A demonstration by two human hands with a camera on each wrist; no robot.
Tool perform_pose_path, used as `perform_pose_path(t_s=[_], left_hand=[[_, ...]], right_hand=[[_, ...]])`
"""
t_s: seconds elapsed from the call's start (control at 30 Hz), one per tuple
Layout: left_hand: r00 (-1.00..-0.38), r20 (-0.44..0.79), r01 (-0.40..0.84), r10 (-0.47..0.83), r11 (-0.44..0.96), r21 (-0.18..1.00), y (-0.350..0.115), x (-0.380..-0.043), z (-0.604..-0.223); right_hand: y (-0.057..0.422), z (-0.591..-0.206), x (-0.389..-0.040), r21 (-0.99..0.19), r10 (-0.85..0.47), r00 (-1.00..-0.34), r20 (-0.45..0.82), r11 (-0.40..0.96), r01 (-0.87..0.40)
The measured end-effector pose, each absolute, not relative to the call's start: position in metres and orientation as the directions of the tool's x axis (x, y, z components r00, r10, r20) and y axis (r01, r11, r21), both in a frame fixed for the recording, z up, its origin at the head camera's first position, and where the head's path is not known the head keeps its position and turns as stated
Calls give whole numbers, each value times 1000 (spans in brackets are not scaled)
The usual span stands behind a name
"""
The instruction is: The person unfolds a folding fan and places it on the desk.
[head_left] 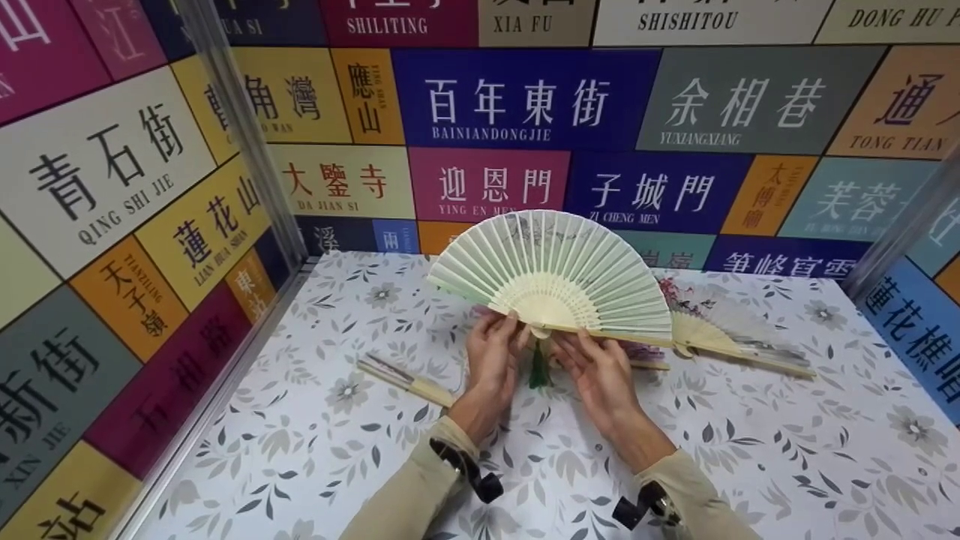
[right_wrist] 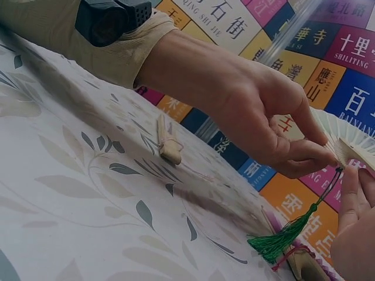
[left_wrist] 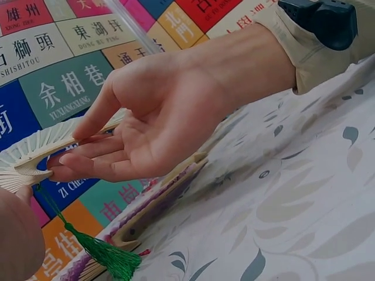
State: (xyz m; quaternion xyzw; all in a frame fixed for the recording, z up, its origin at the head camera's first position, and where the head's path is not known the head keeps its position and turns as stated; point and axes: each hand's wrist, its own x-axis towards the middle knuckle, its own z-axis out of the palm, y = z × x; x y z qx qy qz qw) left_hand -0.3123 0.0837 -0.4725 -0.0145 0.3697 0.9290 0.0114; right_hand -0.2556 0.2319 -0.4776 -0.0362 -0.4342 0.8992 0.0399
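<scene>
Spread wide, a pale green folding fan (head_left: 551,277) with cream ribs is held up above the table in the head view. My left hand (head_left: 495,356) pinches it near the pivot at its left edge. The right hand (head_left: 604,375) holds the lower guard stick between thumb and fingers, right of the pivot. A green tassel (head_left: 539,366) hangs from the pivot between the hands; the right wrist view also shows this tassel (right_wrist: 287,231). In the left wrist view the right hand (left_wrist: 158,117) has its palm turned up, with the thumb over the guard stick.
A folded fan (head_left: 409,381) lies left of my left hand. Behind the right hand, a partly hidden purple-edged fan (head_left: 649,358) lies near an open fan with red blossoms (head_left: 705,334). Panels with street names (head_left: 525,97) stand around the floral-patterned tabletop (head_left: 300,450).
</scene>
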Motion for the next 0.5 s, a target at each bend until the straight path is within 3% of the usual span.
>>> perform_pose_path(t_s=[0.5], left_hand=[[-999,-27,-1,-32,-635,773,72,-314,-474]], right_hand=[[227,-479,-258,-808,138,-989,-57,-588,-36]])
